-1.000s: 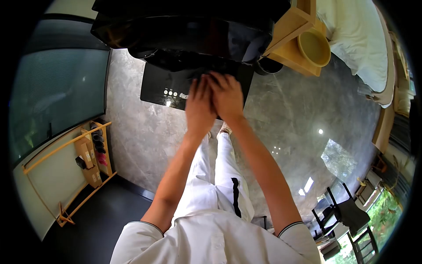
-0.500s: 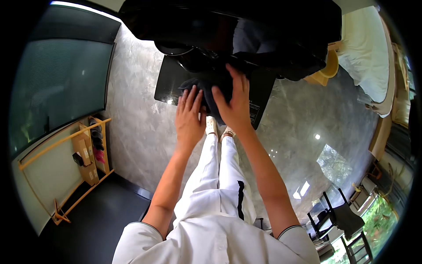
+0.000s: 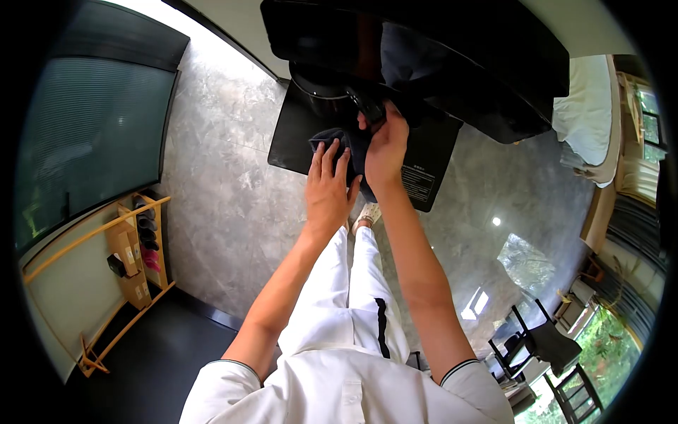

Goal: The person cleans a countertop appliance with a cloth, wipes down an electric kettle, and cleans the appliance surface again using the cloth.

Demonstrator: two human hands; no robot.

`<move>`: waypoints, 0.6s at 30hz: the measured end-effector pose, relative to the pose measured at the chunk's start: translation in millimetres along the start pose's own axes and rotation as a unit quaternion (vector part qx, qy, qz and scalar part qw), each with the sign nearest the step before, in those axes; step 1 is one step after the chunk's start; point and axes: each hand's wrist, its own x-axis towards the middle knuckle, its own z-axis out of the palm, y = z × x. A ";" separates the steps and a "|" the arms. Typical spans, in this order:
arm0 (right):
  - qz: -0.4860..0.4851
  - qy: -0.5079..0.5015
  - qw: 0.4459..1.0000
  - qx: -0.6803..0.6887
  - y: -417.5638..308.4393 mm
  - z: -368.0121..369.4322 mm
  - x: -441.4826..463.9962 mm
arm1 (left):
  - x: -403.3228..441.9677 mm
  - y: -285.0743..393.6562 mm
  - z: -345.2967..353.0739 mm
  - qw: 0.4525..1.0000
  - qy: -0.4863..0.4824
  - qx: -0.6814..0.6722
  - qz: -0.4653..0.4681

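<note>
Both busy here: right hand (image 3: 387, 150) is wrapped round the handle (image 3: 367, 107), which slants down-right from the pan (image 3: 323, 97), up and left of that hand. Left hand (image 3: 328, 194) lies loosely spread over the dark cloth (image 3: 327, 136).

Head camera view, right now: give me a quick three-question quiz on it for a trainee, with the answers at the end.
1. Multiple choice: what do the fingers of the left hand rest on?
A) a yellow bowl
B) a dark cloth
C) a cardboard box

2. True or false: the right hand is at the handle of the black pan.

3. Fill in the blank: the colour of the trousers, apart from the black stripe on one leg, is ____.

Key: 1. B; 2. true; 3. white.
</note>
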 end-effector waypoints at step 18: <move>-0.153 0.139 0.978 -0.034 -65.9 -103.2 -142.3 | -3.1 -5.4 13.3 0.997 0.065 -0.033 -0.004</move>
